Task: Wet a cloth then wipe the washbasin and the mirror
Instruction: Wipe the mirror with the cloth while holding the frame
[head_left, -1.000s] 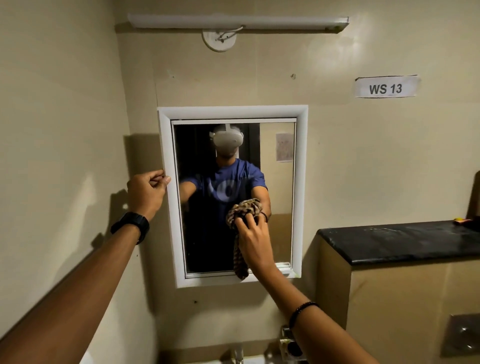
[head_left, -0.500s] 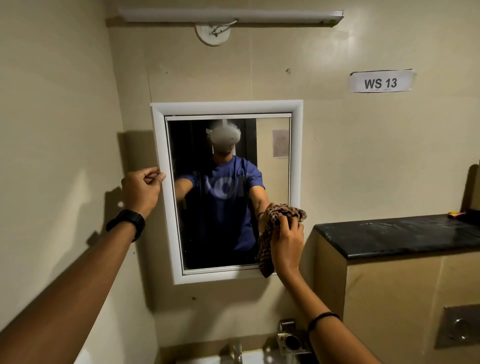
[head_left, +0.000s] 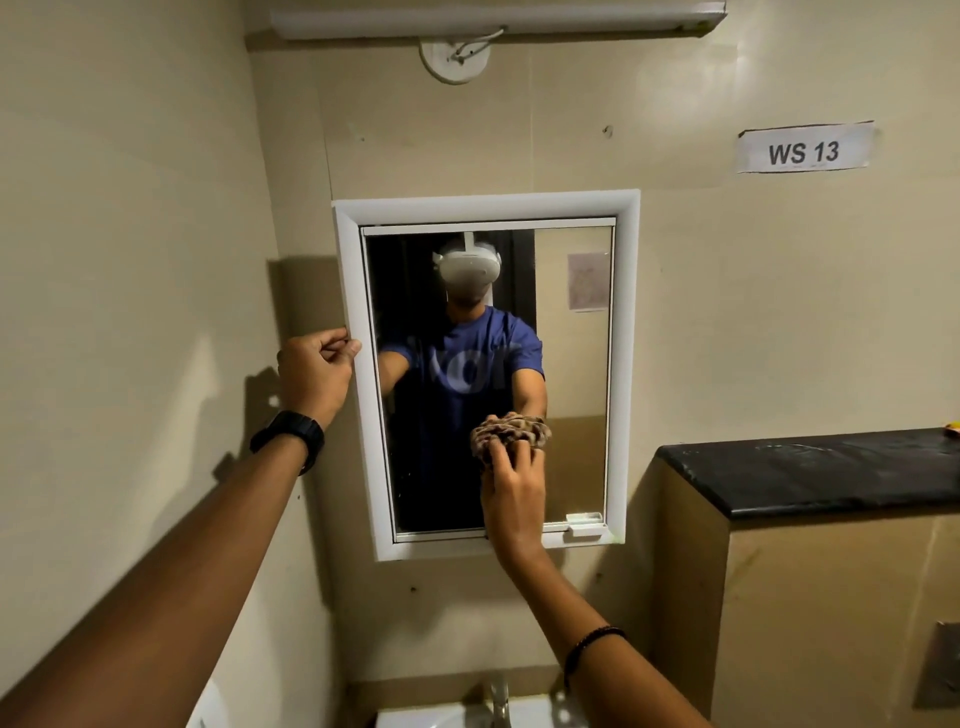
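Nearest, at the bottom edge, the white washbasin (head_left: 415, 717) shows only its back rim, with a metal tap (head_left: 500, 699) standing on it. Both forearms reach up and away over it; the right one wears a dark bead bracelet (head_left: 592, 642), the left one a black watch (head_left: 288, 436).

Farther on, the right hand (head_left: 511, 493) is raised against the lower middle of the mirror (head_left: 571, 374). Its fingers are curled over a bunched brown patterned cloth (head_left: 511, 431) and hold it against the glass. Most of the cloth bulges out above and beyond the fingertips, and a little of it shows at the left of the hand. The cloth is well inside the pane, apart from the frame on both sides.

The left hand (head_left: 314, 374) is at the left side of the white frame (head_left: 353, 291), about halfway up. Its fingers are curled in tightly and the thumb tip lies on the front of the frame, so it pinches that edge.

The glass shows the reflection of a person in a blue shirt. To the right, a black ledge (head_left: 810, 473) tops a beige boxed wall, with a small yellow thing (head_left: 953, 427) at its far right end and a metal plate (head_left: 943, 670) low on the box's front. Farthest, high on the wall, are a paper label (head_left: 804, 151) reading WS 13 and a tube light (head_left: 493, 18)
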